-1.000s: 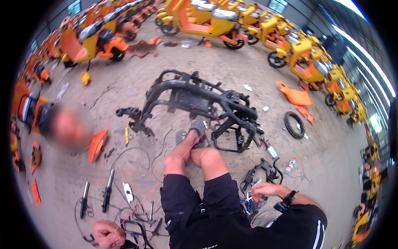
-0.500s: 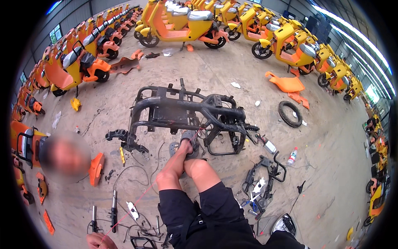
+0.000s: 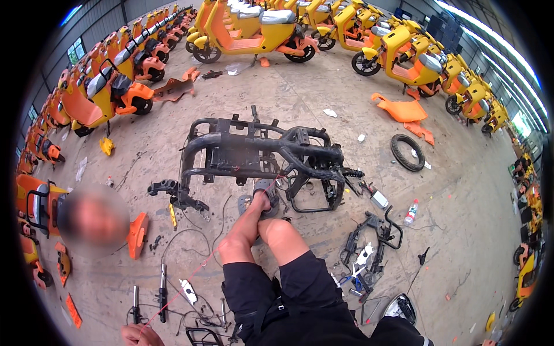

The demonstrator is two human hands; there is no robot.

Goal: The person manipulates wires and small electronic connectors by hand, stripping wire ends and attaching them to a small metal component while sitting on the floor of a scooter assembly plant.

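Note:
My left hand [image 3: 140,335] is at the lower left edge, its fingers closed on a thin red cord [image 3: 203,263]. From there the cord runs up past my knee toward a black scooter frame [image 3: 248,142], reaching it near its middle; how it is fastened there cannot be made out. The bare frame lies on the concrete floor ahead of my feet. Two shock-absorber-like tubes [image 3: 163,293] lie just above my left hand, beside a white part [image 3: 188,292] and dark cables. My right hand is out of the picture.
To my right lie a dark metal bracket [image 3: 394,230], blue-handled pliers [image 3: 352,275], a bottle [image 3: 411,212] and a tyre [image 3: 408,153]. Orange panels [image 3: 402,108] are scattered about. Rows of yellow scooters [image 3: 254,34] stand around. A person with a blurred head [image 3: 94,219] is at left.
The view has shifted slightly, so floor items sit a little differently in the picture. My left hand keeps its hold on the red cord.

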